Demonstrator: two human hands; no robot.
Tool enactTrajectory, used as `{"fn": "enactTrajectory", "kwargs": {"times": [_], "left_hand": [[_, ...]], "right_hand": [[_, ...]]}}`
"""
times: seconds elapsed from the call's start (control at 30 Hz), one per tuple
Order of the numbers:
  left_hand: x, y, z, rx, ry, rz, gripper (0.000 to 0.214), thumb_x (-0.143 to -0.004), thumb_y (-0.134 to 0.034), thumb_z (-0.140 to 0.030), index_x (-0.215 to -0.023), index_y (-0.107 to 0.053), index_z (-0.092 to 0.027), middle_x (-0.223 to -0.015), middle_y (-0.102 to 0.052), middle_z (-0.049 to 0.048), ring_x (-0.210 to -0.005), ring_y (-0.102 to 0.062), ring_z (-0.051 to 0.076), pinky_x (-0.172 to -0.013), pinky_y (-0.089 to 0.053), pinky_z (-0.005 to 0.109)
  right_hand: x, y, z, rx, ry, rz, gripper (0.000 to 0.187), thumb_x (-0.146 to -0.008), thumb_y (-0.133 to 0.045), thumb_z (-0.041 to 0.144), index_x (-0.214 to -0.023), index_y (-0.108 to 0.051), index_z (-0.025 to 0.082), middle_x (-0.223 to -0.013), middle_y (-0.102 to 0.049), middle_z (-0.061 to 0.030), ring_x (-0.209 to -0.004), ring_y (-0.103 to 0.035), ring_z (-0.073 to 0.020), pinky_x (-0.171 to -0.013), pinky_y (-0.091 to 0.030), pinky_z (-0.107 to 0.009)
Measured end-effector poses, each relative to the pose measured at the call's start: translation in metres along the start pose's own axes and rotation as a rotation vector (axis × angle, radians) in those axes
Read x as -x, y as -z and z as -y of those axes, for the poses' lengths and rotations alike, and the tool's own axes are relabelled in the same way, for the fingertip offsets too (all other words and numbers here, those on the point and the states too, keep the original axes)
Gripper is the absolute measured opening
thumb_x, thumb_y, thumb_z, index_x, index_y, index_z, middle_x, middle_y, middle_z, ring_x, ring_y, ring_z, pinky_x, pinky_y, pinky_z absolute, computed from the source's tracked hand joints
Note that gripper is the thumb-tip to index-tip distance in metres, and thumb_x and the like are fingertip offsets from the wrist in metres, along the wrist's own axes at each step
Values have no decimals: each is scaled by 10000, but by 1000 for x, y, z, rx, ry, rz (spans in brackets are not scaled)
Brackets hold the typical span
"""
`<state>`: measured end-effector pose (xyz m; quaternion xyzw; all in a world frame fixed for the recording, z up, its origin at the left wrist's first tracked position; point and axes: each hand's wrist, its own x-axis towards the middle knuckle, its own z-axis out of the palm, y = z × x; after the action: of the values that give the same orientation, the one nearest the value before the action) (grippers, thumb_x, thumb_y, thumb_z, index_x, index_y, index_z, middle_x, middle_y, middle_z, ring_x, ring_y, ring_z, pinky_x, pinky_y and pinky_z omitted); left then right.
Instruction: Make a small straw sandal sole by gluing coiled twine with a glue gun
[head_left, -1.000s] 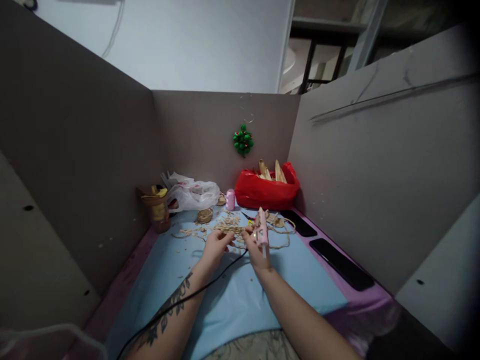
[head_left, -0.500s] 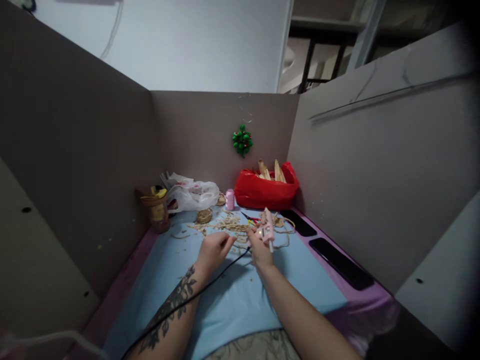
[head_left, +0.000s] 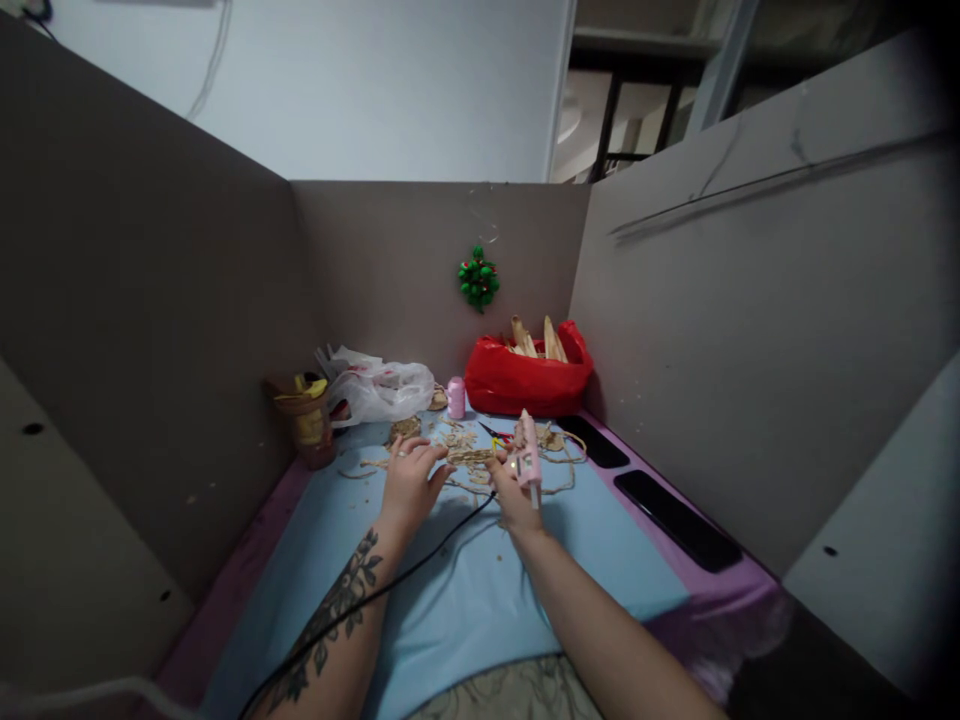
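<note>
My right hand (head_left: 516,503) is wrapped round the handle of a pink glue gun (head_left: 528,462), with a clear stick showing at its rear end. A black cord (head_left: 442,548) runs from the gun across my left forearm. My left hand (head_left: 409,485) is over the cloth with thumb and fingers apart, and nothing shows between them. Just beyond its fingers is a small coiled brown piece (head_left: 405,428), partly covered by them. A braided strip of dry husk (head_left: 471,456) lies between my hands among loose scraps. Pliers (head_left: 495,434) with red and yellow handles lie behind the gun, partly hidden.
A red bag (head_left: 529,385) of dry husks stands at the back, beside a pink bottle (head_left: 456,398) and a white plastic bag (head_left: 386,390). At left is a brown pot (head_left: 311,430) of tools. Two black phones (head_left: 675,520) lie at right. Grey panels (head_left: 442,230) enclose the table.
My left hand has opened from a closed pinch and moved slightly left, toward the coiled piece. My right hand still holds the glue gun. The view has shifted a little.
</note>
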<state>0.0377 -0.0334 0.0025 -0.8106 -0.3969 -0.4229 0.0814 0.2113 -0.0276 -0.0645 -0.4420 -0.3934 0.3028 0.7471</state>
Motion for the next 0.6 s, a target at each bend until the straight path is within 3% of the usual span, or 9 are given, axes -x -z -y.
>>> {"fn": "enactTrajectory", "kwargs": {"times": [0.2, 0.33, 0.43, 0.6], "left_hand": [[-2, -1, 3, -22, -3, -32, 89, -811, -666, -256, -879, -658, -199, -807, -710, 40, -902, -604, 239, -955, -378, 453], [-1, -2, 6, -52, -7, -33, 92, -817, -658, -268, -875, -653, -197, -784, -701, 39, -878, -599, 239, -923, -388, 432], [-1, -2, 7, -67, -8, -17, 79, -819, -649, -264, -863, -655, -199, -766, -696, 37, -840, -594, 233, -909, -389, 428], [-1, -2, 7, 28, 28, -26, 127, -854, -605, -309, -884, -651, -194, -764, -685, 37, -781, -591, 209, -829, -420, 375]], "right_hand": [[0, 1, 2, -16, 18, 29, 377, -729, -698, 417, -1027, -599, 208, -928, -662, -46, -869, -627, -210, -824, -495, -344], [1, 1, 18, 24, 100, 56, 413, -767, -654, 383, -1132, -580, 204, -1070, -660, -70, -1021, -613, -223, -949, -448, -391], [4, 0, 31, 23, 143, 85, 567, -765, -661, 345, -1287, -471, 234, -1177, -626, -83, -1050, -611, -225, -947, -462, -394], [3, 0, 29, 47, 103, 133, 618, -742, -663, 301, -1316, -448, 219, -1132, -649, -94, -1043, -622, -249, -910, -499, -414]]}}
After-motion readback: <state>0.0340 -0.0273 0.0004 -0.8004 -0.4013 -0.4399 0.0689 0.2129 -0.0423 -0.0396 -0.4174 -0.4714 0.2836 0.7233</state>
